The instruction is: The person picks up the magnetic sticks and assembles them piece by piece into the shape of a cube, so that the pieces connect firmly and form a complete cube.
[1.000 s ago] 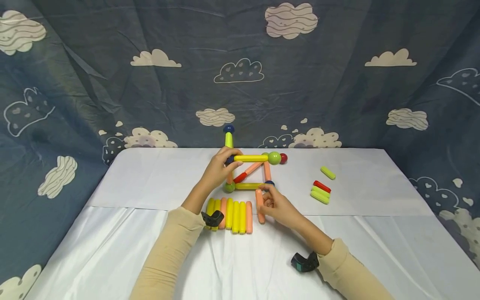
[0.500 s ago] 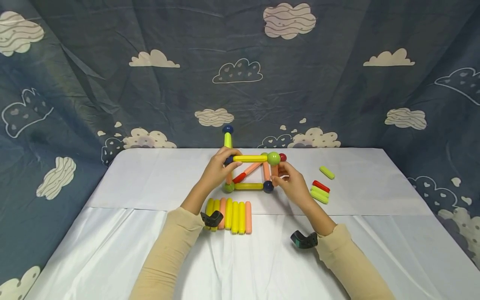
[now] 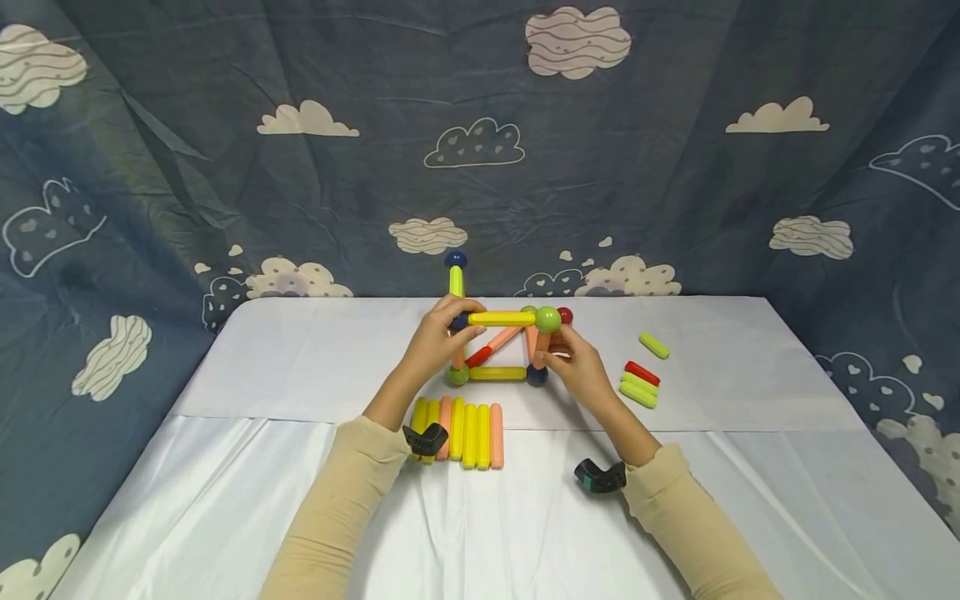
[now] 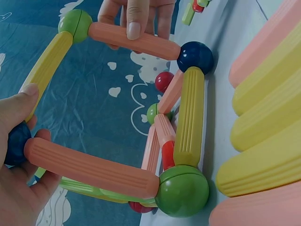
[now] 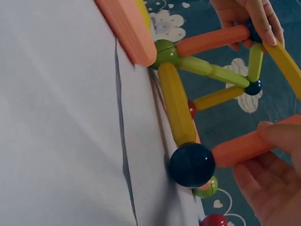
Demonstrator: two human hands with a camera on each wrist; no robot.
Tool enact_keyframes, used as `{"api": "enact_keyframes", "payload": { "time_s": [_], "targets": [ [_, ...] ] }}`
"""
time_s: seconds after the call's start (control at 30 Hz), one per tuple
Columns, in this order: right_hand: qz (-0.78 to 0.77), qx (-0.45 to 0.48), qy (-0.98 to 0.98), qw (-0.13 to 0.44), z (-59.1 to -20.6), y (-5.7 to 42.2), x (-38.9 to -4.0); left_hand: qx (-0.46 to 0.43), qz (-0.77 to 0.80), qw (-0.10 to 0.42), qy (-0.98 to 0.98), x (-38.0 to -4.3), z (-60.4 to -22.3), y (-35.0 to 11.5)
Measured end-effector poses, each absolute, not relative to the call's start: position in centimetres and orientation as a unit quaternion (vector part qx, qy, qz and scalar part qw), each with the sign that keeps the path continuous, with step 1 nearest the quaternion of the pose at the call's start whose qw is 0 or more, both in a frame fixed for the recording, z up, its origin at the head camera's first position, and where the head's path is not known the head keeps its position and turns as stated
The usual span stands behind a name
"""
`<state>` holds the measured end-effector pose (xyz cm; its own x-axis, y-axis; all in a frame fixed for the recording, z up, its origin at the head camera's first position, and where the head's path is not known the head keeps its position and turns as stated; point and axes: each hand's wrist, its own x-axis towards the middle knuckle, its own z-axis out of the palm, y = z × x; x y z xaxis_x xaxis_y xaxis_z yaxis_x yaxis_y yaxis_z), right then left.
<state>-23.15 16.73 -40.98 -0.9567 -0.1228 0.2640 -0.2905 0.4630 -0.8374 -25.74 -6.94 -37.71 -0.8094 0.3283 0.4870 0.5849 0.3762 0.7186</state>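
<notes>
A frame of ball-and-stick building toys stands on the table's far half. My left hand (image 3: 442,329) grips its upper-left blue ball (image 4: 18,143), with the thumb on the upper yellow stick (image 3: 501,318). My right hand (image 3: 581,367) pinches an upright orange stick (image 4: 157,46) at the right side. In the left wrist view this stick meets the upper green ball (image 4: 75,26) and the lower blue ball (image 4: 195,57). A lower yellow stick (image 5: 178,103) joins that blue ball to the lower green ball (image 5: 165,54). Behind, orange and red sticks (image 3: 478,357) form a slanting brace.
A row of yellow and orange sticks (image 3: 470,435) lies in front of the frame, partly under my left wrist's camera. To the right lie a short red stick (image 3: 642,372) and several short lime sticks (image 3: 655,345). A cloud-patterned curtain (image 3: 480,200) hangs behind the white table (image 3: 750,367).
My right hand has brought the orange stick from beside the row up and away to the frame's right side, where it now stands between two balls. My left hand has kept its place.
</notes>
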Motion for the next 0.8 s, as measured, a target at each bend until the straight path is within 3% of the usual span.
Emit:
{"api": "enact_keyframes", "payload": {
  "time_s": [0.37,0.6,0.8],
  "targets": [
    [0.443,0.239,-0.843,0.190,-40.7,16.9,-23.4,-0.273,-0.485,0.122,-0.822,-25.7,-37.6,-7.2],
    [0.431,0.236,-0.853,0.179,-40.5,17.9,-22.6,-0.271,-0.482,0.124,-0.824,-25.1,-37.7,-8.3],
    [0.409,0.206,-0.872,0.172,-40.4,21.5,-20.6,-0.236,-0.473,0.123,-0.840,-23.3,-38.2,-10.9]
  ]
}}
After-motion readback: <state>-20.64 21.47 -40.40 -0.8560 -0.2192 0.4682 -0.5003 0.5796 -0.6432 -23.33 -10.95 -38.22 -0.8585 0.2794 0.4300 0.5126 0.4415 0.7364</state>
